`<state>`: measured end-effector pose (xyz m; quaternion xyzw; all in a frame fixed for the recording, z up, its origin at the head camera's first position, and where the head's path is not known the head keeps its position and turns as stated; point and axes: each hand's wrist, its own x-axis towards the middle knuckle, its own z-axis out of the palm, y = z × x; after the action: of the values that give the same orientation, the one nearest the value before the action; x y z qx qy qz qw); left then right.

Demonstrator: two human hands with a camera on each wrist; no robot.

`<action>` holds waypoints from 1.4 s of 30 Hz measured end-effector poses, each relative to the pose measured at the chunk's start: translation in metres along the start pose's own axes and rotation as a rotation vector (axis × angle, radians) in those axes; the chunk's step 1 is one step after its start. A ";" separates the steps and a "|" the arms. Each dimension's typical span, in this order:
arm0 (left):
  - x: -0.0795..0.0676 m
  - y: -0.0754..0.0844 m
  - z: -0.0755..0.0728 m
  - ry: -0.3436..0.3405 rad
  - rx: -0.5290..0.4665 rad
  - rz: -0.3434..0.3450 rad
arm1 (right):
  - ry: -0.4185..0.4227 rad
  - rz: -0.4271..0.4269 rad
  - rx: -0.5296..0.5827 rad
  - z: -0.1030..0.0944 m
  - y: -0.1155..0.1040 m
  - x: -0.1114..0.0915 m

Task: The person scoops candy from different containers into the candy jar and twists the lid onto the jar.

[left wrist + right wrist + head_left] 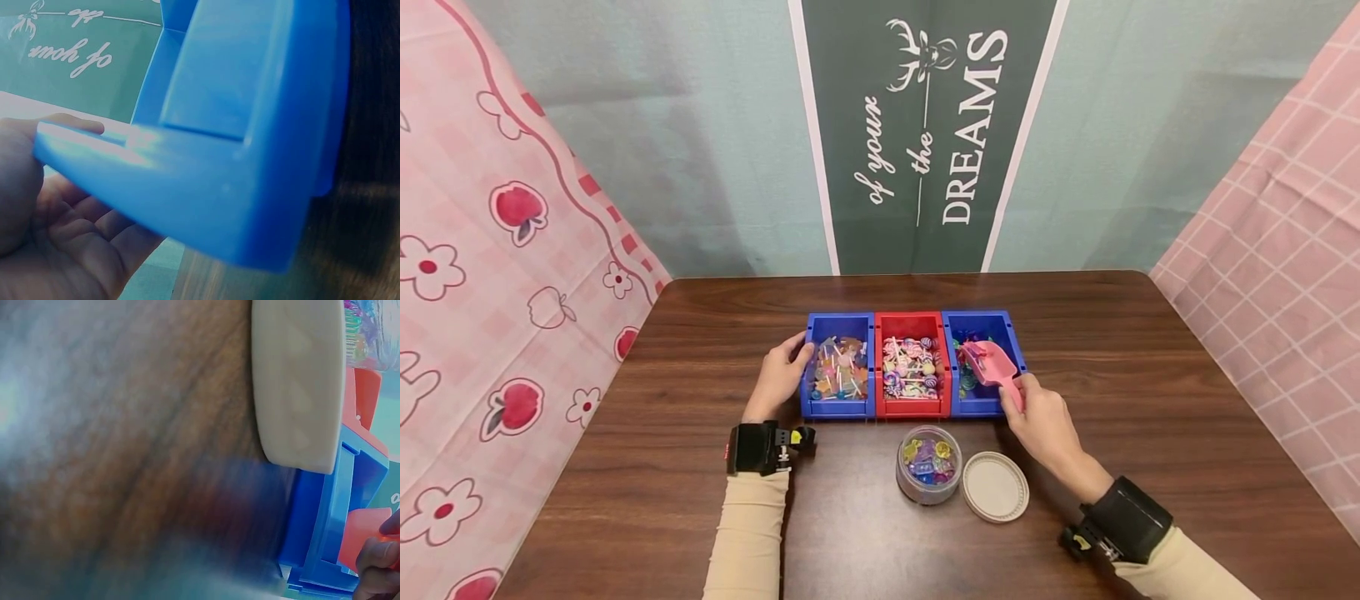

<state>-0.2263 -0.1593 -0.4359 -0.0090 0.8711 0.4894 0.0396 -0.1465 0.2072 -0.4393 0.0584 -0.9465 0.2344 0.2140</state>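
Note:
My right hand (1047,419) grips the handle of a pink scoop (992,363). The scoop's bowl is inside the right blue bin (985,408), over small coloured translucent pieces (967,379). At the other end of the row, my left hand (777,377) holds the outer side wall of the left blue bin (838,408); the left wrist view shows this wall between thumb and fingers. Below the bins stands a clear round jar (928,492), uncovered, with coloured gem-like pieces inside. Right beside it lies a cream lid (996,487), flat on the table.
Between the blue bins is a red bin (912,408) with several small lollipop-like pieces. The left blue bin holds mixed small pieces (840,367). All stand on a dark wood table (625,467), with cloth hangings (722,167) behind and at both sides.

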 end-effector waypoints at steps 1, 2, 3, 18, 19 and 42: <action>0.000 0.000 0.000 -0.001 -0.002 -0.003 | -0.004 0.002 0.002 0.000 0.000 0.000; 0.000 0.000 0.000 -0.002 -0.004 -0.004 | -0.007 0.004 0.005 -0.001 0.000 0.000; -0.001 0.001 0.000 -0.002 -0.006 -0.005 | -0.010 0.006 0.008 -0.001 0.001 0.000; 0.000 0.000 0.001 0.002 -0.001 0.003 | 0.094 0.027 0.151 -0.002 0.001 -0.004; 0.001 0.000 0.001 0.004 0.000 0.004 | 0.102 0.021 0.156 -0.002 0.002 -0.003; 0.001 0.000 0.003 0.054 0.028 0.038 | 0.033 -0.009 0.090 -0.020 0.004 -0.008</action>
<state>-0.2275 -0.1567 -0.4371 -0.0049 0.8786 0.4776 0.0070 -0.1328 0.2200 -0.4281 0.0686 -0.9310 0.2768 0.2278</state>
